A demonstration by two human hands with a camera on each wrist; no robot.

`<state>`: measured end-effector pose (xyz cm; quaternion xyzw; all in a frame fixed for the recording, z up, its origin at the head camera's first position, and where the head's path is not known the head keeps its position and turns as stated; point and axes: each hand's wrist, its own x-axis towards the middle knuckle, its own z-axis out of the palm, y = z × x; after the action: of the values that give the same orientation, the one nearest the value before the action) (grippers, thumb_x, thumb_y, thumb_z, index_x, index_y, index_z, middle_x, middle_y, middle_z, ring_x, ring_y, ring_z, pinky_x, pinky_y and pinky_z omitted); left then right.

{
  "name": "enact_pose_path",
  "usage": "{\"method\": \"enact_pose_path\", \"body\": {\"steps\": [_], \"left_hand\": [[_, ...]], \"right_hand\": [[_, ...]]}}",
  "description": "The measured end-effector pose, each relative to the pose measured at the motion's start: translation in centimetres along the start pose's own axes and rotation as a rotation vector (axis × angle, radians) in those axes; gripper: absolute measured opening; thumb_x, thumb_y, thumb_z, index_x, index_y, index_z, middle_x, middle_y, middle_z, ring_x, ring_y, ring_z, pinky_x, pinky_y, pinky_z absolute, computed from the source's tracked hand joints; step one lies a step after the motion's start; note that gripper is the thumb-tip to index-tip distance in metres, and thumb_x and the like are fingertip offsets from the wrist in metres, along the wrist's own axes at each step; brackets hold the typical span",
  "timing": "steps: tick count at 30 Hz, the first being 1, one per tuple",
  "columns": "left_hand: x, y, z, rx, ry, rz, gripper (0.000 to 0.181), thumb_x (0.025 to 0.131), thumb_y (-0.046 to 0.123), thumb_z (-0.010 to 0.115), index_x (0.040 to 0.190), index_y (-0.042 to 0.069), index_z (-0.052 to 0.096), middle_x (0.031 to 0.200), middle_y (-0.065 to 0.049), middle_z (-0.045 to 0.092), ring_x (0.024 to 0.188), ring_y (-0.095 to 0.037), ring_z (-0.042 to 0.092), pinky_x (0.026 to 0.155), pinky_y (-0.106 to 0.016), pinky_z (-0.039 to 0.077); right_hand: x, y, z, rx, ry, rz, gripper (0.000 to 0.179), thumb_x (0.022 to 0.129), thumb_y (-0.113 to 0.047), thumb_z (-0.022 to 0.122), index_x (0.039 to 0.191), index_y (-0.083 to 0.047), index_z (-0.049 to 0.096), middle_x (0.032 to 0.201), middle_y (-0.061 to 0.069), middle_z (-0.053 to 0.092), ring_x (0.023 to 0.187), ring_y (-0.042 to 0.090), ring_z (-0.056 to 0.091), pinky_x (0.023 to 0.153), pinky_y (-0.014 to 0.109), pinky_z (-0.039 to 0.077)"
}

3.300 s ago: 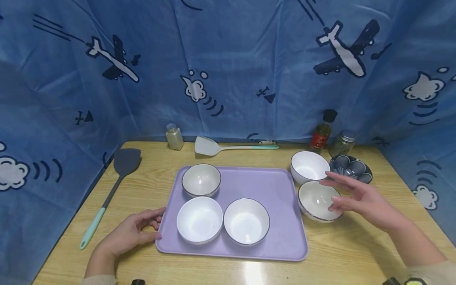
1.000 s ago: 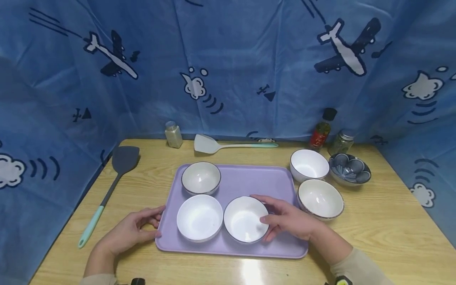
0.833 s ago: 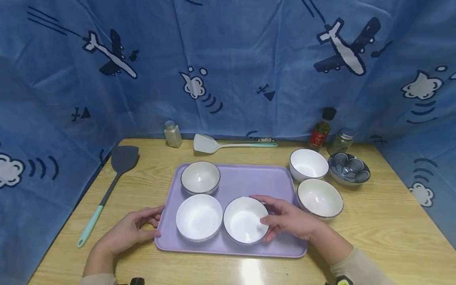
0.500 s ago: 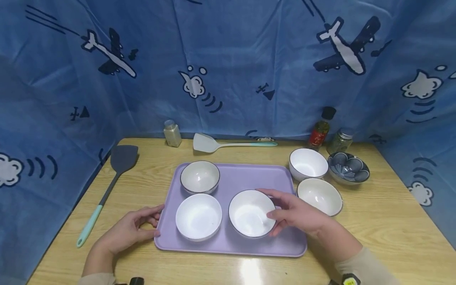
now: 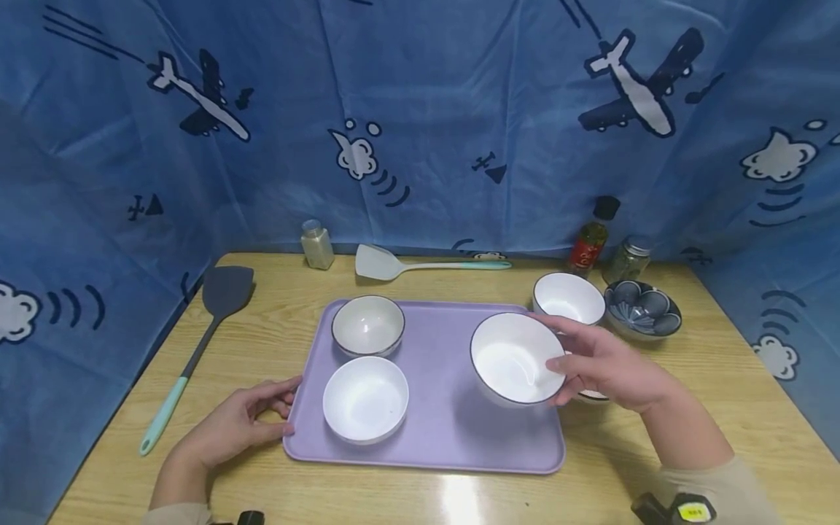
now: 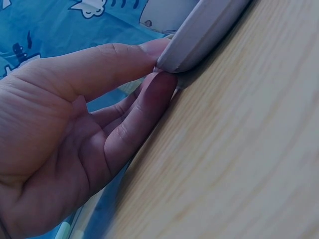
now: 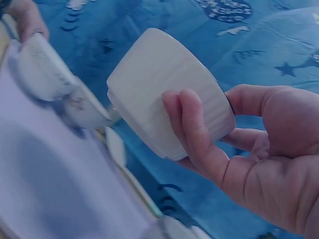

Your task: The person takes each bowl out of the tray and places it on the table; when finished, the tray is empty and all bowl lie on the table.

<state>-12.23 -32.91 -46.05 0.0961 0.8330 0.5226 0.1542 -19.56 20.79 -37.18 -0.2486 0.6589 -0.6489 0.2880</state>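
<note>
My right hand point(image 5: 610, 364) grips a white bowl with a dark rim point(image 5: 515, 357) by its right side, thumb over the rim. In the right wrist view, fingers curl against the bowl's outer wall point(image 7: 149, 94), which is off the tray. At the left edge of the purple tray point(image 5: 436, 445), my left hand point(image 5: 239, 423) pinches the rim; the left wrist view has the thumb and a finger at the tray's edge point(image 6: 199, 37). Two bowls stay on the tray: a cream bowl with a dark rim point(image 5: 369, 328) behind and a plain white bowl point(image 5: 365, 401) in front.
Right of the tray stand a white bowl point(image 5: 567, 295), a dark patterned bowl point(image 5: 643, 310) and a cream bowl point(image 5: 593, 396), mostly hidden by my right hand. Behind are an oil bottle point(image 5: 587, 244), jar point(image 5: 628, 260), shaker point(image 5: 318, 246) and pale spatula point(image 5: 380, 264). A dark spatula point(image 5: 226, 292) lies left.
My right hand came from the cream bowl at the right, took the dark-rimmed white bowl from the tray's front, then lifted it and carried it right. The left hand stayed at the tray.
</note>
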Motion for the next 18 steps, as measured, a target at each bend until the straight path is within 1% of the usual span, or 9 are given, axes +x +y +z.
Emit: {"method": "enact_pose_path", "body": {"steps": [4,8,11,13,18], "left_hand": [[0.1,-0.1,0.1,0.009,0.007,0.011,0.074,0.085,0.022,0.08,0.148,0.002,0.046,0.124,-0.017,0.059,0.102,-0.009,0.062,0.088,-0.016,0.049],[0.1,-0.1,0.2,0.021,0.018,0.018,0.073,0.085,0.021,0.08,0.147,0.001,0.047,0.122,-0.017,0.06,0.101,-0.008,0.062,0.088,-0.016,0.048],[0.0,0.0,0.2,0.023,0.018,0.013,0.073,0.085,0.021,0.08,0.147,0.001,0.047,0.122,-0.016,0.061,0.101,-0.009,0.062,0.088,-0.016,0.049],[0.0,0.1,0.2,0.028,0.016,0.009,0.073,0.085,0.022,0.08,0.147,0.002,0.047,0.122,-0.016,0.061,0.101,-0.009,0.062,0.088,-0.015,0.048],[0.0,0.2,0.2,0.031,0.015,0.006,0.073,0.085,0.022,0.08,0.147,0.002,0.048,0.122,-0.015,0.061,0.101,-0.009,0.062,0.089,-0.014,0.046]], "right_hand": [[-1.4,-1.0,-1.6,-0.019,0.057,-0.023,0.062,0.099,0.005,0.049,0.156,-0.01,0.029,0.131,0.008,0.057,0.09,0.03,0.072,0.07,0.053,0.058],[-2.8,-1.7,-3.1,-0.034,0.121,-0.037,0.061,0.1,0.006,0.048,0.155,-0.014,0.033,0.135,0.003,0.056,0.097,0.027,0.07,0.071,0.053,0.058],[-3.7,-1.8,-4.4,-0.047,0.151,-0.052,0.062,0.1,0.007,0.047,0.156,-0.015,0.032,0.138,0.0,0.052,0.099,0.024,0.069,0.071,0.052,0.058],[-4.2,-1.7,-5.3,-0.053,0.164,-0.058,0.062,0.1,0.008,0.045,0.156,-0.016,0.031,0.138,-0.001,0.052,0.1,0.023,0.068,0.07,0.052,0.058],[-6.0,-1.5,-7.5,-0.127,0.23,-0.049,0.063,0.101,0.008,0.044,0.156,-0.016,0.029,0.139,-0.003,0.051,0.098,0.024,0.07,0.067,0.049,0.059]]}}
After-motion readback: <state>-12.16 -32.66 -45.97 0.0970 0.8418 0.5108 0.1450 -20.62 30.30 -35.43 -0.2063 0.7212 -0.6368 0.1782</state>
